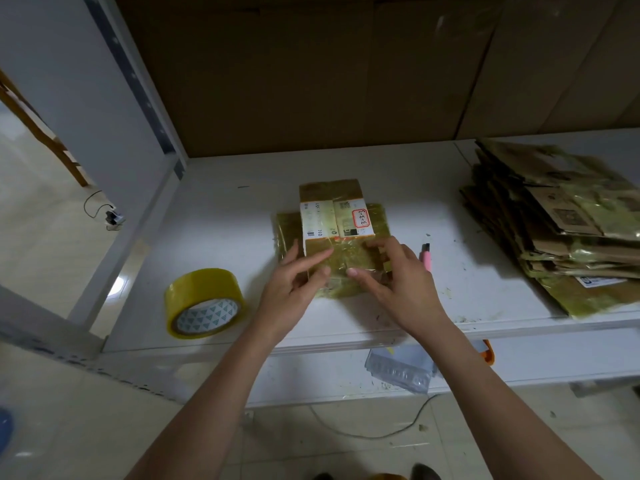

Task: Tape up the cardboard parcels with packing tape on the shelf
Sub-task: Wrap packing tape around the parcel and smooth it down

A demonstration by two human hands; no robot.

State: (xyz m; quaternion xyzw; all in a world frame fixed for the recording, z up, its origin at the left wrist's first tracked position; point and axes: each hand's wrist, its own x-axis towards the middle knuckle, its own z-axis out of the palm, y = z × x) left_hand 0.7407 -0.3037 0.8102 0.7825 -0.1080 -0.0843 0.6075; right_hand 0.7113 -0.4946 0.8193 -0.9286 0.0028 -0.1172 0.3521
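A flat cardboard parcel (337, 216) wrapped in yellowish tape lies in the middle of the white shelf (221, 216), with a white shipping label across its top. My left hand (294, 282) rests on its near left part, fingers stretched out flat over the taped surface. My right hand (394, 271) presses on the near right part, fingers spread over a strip of clear tape at the parcel's front edge. A roll of yellow packing tape (204, 303) lies on the shelf to the left of my left hand, apart from it.
A stack of flattened, taped cardboard parcels (561, 220) fills the shelf's right side. A pink cutter (426, 258) lies just right of my right hand. Large brown cardboard sheets (311, 71) stand behind. Clear plastic packaging (398, 370) sits on the lower shelf.
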